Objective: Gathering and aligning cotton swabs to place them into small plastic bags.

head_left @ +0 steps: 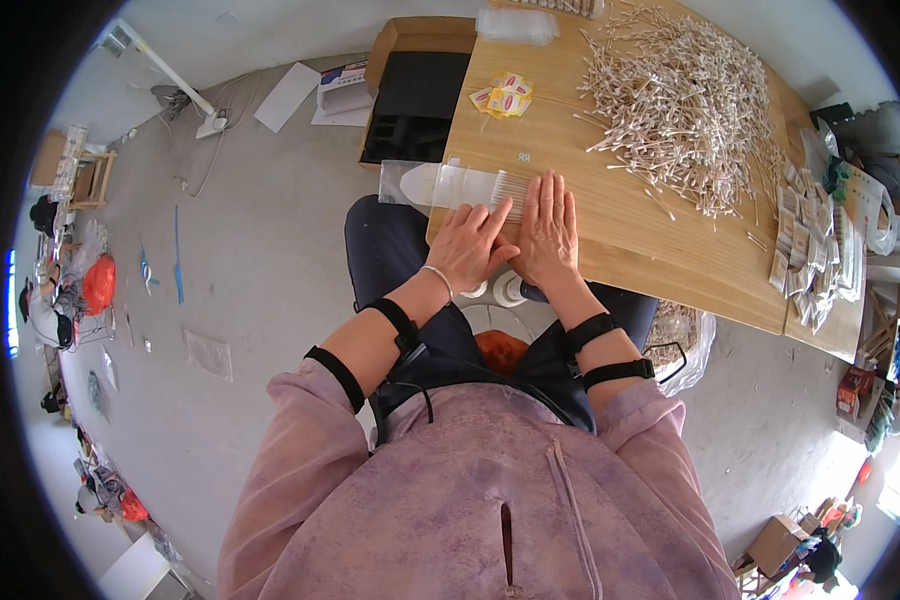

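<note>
Square the swab row gently, with the right hand as a flat fence

A row of cotton swabs lies side by side near the left edge of the wooden table, at the fingertips of both hands. The right hand is laid flat, fingers straight and together, along the row's right side. The left hand is loosely spread, its index finger reaching to the row's near end. The hands sit close together, thumb sides almost meeting, and neither is clamped on anything; whether the thumbs touch I cannot tell.

The step looks like evening up the row. Light, level pressure should serve best: slim sticks are likely to roll or ride over one another if pushed hard. Nudging the ends with one fingertip, against the steady right palm, should line them up without bending any. The clear plastic sleeve lies just left of the row, and the clear bag beyond it overhangs the edge, so a snagging wrist could pull it away
</note>
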